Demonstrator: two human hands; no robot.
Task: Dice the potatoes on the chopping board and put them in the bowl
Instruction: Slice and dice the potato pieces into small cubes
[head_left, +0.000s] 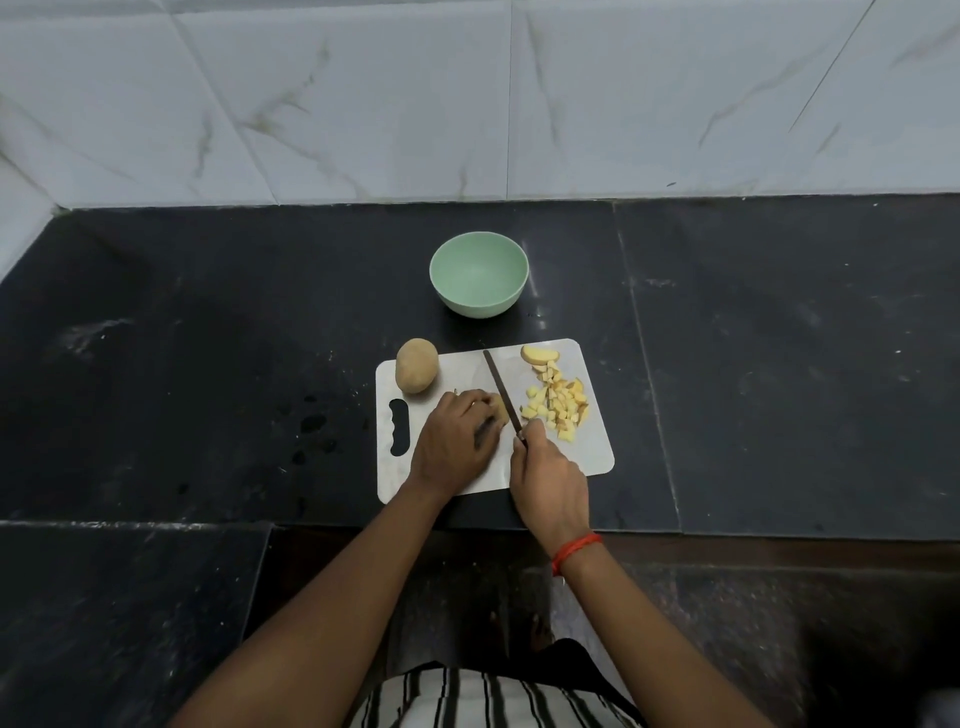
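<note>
Slicing mid-frame: our left grip (454, 441) curls over the potato piece (500, 411) on the chopping board (589, 457), right grip (550, 478) wrapped round the knife (501, 389) handle. Firm but likely slippery where cut, so we'd pin it flat-side down, fingertips tucked.

A black counter (779, 364) is carrying a bowl (475, 305) and a board (587, 452).
The green bowl is standing upright just beyond the board, not touching it. The white board is lying flat by the front edge, handle slot to the left. Wet spots (311, 423) are glistening on the stone just left of it.
</note>
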